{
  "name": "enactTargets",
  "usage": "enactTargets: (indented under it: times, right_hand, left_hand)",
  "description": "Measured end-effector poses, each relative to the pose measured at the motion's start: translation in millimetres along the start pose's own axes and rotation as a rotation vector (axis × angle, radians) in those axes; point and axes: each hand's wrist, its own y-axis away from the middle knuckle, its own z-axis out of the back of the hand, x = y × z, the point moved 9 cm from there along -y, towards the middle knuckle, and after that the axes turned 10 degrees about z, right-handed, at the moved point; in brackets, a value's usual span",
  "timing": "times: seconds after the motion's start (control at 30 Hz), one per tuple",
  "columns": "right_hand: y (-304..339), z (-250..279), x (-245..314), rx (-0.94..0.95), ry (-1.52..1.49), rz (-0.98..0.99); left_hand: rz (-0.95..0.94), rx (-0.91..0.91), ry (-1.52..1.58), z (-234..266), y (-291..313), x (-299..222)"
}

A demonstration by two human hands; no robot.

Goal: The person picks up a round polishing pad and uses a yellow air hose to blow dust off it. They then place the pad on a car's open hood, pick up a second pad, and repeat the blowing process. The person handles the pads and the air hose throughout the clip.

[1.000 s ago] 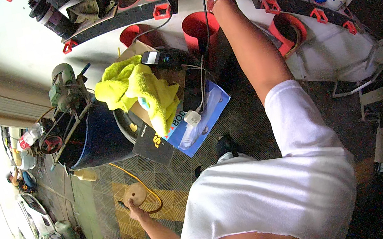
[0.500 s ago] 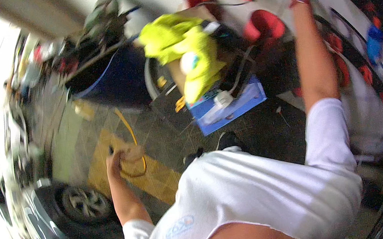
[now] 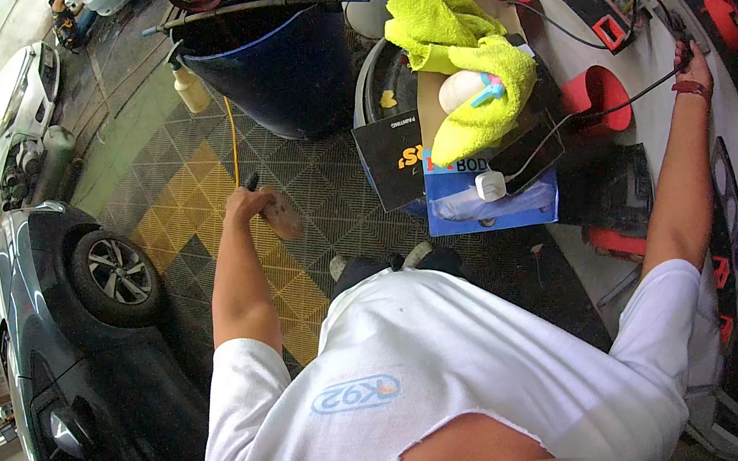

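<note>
Left hand (image 3: 244, 210), left of centre: closed around a dark-handled tool (image 3: 253, 182) with a blurred, rounded tan pad (image 3: 286, 217), over black-and-yellow gridded floor tiles (image 3: 179, 204). Right hand (image 3: 696, 70), right edge of frame: fingers closed on a thin black cable (image 3: 648, 91), near the white wall. Upper right of centre: fluffy bright-yellow cloth (image 3: 443, 28), draped around a white bottle (image 3: 461, 90); below, a white square adapter (image 3: 490, 186) against a blue printed box (image 3: 453, 208).

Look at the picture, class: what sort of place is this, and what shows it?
Probably a car workshop or detailing bay: a dark car and a white car stand at left, with a spray bottle nearby.
</note>
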Motion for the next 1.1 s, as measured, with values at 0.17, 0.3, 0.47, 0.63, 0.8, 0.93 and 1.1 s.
enactTargets:
  times: [0.17,0.3,0.47,0.63,0.8,0.93,1.1]
  right_hand:
    - [-27,-3,-11,0.141,-0.142,-0.072]
    - [-12,1,-9,-0.033,-0.004,0.083]
    - [87,-42,2,-0.042,0.034,0.05]
    - [210,-51,51,-0.408,0.139,0.327]
    - [459,-166,70,0.002,-0.127,0.987]
    - [653,-322,-55,0.939,0.084,0.452]
    - [789,-417,-307,1.069,0.4,-0.089]
  left_hand:
    - [0.057,0.001,0.106,-13,-12,16]
    - [-0.135,0.191,0.37,-36,-26,-4]
    - [0.035,0.173,0.444,-41,-34,16]
    - [0.056,0.165,0.437,-43,-9,30]
    - [0.02,0.06,0.297,-16,5,23]
    - [0.007,0.105,0.451,2,-10,12]
    - [0.04,0.416,0.695,-4,-36,5]
